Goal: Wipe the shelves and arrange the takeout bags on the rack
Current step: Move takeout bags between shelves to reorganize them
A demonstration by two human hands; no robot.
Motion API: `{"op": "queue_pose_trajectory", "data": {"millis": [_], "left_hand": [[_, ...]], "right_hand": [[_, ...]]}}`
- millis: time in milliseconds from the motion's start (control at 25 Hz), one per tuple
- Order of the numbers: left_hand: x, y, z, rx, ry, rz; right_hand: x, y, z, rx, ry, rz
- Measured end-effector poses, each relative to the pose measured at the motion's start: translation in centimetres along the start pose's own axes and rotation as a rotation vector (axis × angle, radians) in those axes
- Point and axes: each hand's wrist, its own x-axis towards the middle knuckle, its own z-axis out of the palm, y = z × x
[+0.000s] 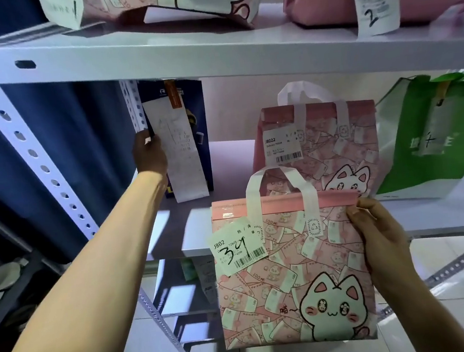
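3 pink cat bags, 1 green bag, 1 navy bag

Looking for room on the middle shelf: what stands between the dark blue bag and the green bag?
A pink cat-print bag, labelled J8022, head view.

Your left hand and right hand are bare, no gloves, rings or watch; both forearms are uncovered, with no sleeve in view.
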Motion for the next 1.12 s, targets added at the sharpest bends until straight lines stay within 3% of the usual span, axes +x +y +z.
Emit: {"op": "queue_pose_trajectory", "data": {"millis": [360, 600, 840, 1000, 1120], "left_hand": [[-0.7, 0.3, -1.4, 0.171, 0.016, 0.043], [-0.8, 0.3, -1.4, 0.110, 0.031, -0.017], [-2.1, 0.8, -2.7, 0.157, -0.093, -0.021], [-8.0, 1.6, -5.4, 0.189, -0.090, 0.044], [-13.9, 0.7, -6.7, 0.027, -0.312, -0.065]], "right_hand": [[-1.8, -0.7, 1.1, 0.023, -0.012, -0.030], [-3.7, -1.5, 0.6, 0.002, -0.002, -0.053], [-4.6, -1.7, 0.3, 0.020, 0.004, -0.054], [-4.5, -1.6, 0.6, 0.073, 0.032, -0.039], [-4.6, -1.2, 1.0, 0.113, 0.053, -0.014]]}}
